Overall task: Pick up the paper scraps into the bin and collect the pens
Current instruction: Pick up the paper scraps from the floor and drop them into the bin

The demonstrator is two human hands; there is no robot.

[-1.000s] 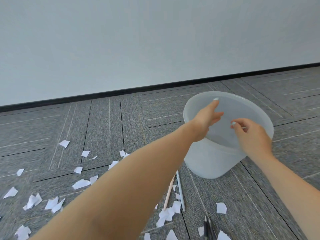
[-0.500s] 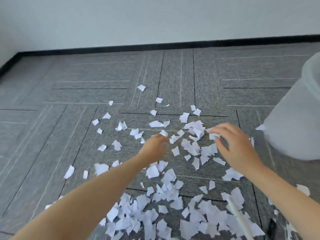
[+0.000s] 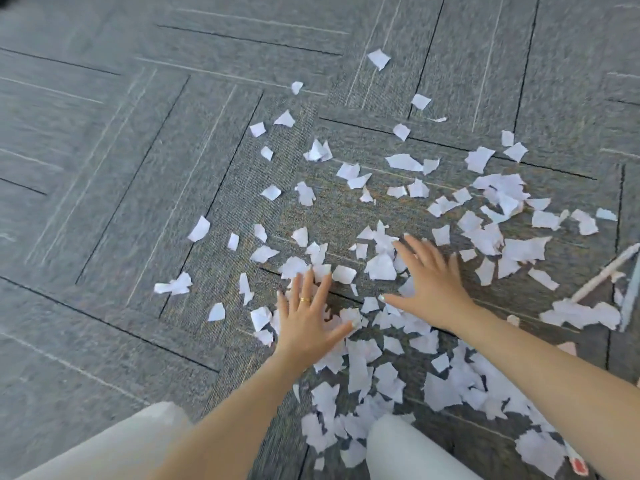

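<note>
Many white paper scraps [image 3: 405, 164] lie scattered over the grey carpet, thickest at the lower right [image 3: 446, 389]. My left hand [image 3: 308, 317], with a gold ring, lies flat with fingers spread on scraps near the middle. My right hand [image 3: 429, 282] is also spread flat, pressing on scraps just to the right of it. A white pen [image 3: 604, 273] lies slanted at the right edge. A pen end with a red tip [image 3: 577, 465] shows at the bottom right. The bin is out of view.
Grey carpet tiles [image 3: 121, 202] with dark seams fill the view; the left side carries few scraps. My knees in light trousers [image 3: 398, 445] sit at the bottom edge, just behind the densest scraps.
The view has tilted down and the bin has left the frame. Both hands have moved from above the scraps down onto the carpet and spread flat.
</note>
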